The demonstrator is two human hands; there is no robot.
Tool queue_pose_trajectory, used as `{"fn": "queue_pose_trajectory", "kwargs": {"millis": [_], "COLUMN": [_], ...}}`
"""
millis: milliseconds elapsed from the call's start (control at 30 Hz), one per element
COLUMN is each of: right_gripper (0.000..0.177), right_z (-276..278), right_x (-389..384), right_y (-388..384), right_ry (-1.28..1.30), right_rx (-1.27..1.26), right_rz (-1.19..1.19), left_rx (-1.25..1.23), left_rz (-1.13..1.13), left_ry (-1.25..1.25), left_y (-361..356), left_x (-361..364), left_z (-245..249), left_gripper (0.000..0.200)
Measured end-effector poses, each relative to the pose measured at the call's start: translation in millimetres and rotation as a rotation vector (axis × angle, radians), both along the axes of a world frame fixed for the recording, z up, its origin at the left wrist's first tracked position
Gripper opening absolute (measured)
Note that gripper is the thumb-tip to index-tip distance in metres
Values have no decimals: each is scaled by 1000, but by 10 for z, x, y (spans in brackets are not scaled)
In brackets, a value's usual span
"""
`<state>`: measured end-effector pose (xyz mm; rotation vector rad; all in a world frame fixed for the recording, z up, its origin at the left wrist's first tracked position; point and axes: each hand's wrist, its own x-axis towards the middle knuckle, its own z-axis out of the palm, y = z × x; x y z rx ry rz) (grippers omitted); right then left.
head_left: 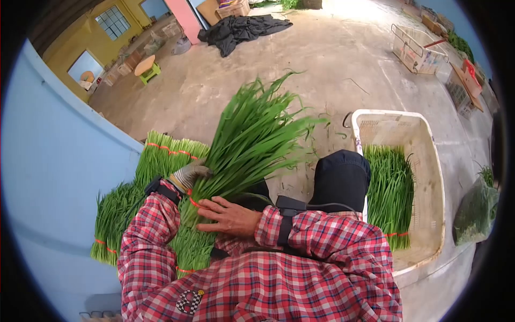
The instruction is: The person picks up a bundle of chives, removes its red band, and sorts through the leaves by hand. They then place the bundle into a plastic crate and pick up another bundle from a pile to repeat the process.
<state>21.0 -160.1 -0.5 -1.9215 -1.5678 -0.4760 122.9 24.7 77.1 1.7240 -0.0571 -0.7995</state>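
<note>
Greens (255,142) form a leafy bunch at the lap in the head view, tips angled forward. The gloved left hand (190,174) grasps its side, apparently keeping the leaves gathered. The right hand (230,216) is bare, its fingers spread, unclenched, against the bunch beside an orange band (191,198), perhaps steadying it. Banded bundles (115,209) lie leftward; a crate (425,161) at the right, seemingly placed within reach, holds more.

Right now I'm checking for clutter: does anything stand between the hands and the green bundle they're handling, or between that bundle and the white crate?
Nothing visible separates the left hand or right hand from the green bundle; both touch it. Between it and the white crate stands the person's right knee.
</note>
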Motion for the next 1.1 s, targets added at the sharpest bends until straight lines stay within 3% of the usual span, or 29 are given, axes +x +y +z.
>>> {"fn": "queue_pose_trajectory", "kwargs": {"millis": [33, 67, 133, 200, 267, 333, 500, 633, 800, 1000, 1100], "right_gripper": [54, 53, 52, 40, 41, 49, 57, 56, 57, 58, 56], "right_z": [-52, -132, -158, -51, 7, 3, -81, -193, -243, -262, -140], "right_x": [-28, -30, -31, -58, 7, 113, 241, 118, 11, 14, 41], "right_y": [-5, -13, -46, -123, -156, -134, -135, -202, -234, -249, -280], "right_ry": [12, 53, 97, 327, 319, 25, 21, 46, 26, 80, 128], "right_rx": [-2, -57, -115, -42, -36, 38, -137, -345, -353, -332, -275], "right_rz": [0, -2, -9, -23, -78, -382, -666, -699, -729, -731, -676], "left_rx": [-151, -152, -46, -52, -59, -5, -214, -373, -477, -402, -255], "left_rz": [81, 78, 37, 58, 152, 139, 266, 411, 528, 510, 550], "left_ry": [156, 166, -39, -67, -178, -262, -294, -192, -104, -128, -338], "left_y": [74, 139, 280, 254, 190, 212, 137, 375, 430, 161, 68], "left_x": [71, 110, 192, 130, 3, -35, -207, -99, -123, -135, -148], "left_z": [-111, -223, -439, -482, -478, -599, -606, -985, -1112, -842, -854], "left_gripper": [51, 51, 53, 51, 47, 44, 45, 45, 36, 27, 29]}}
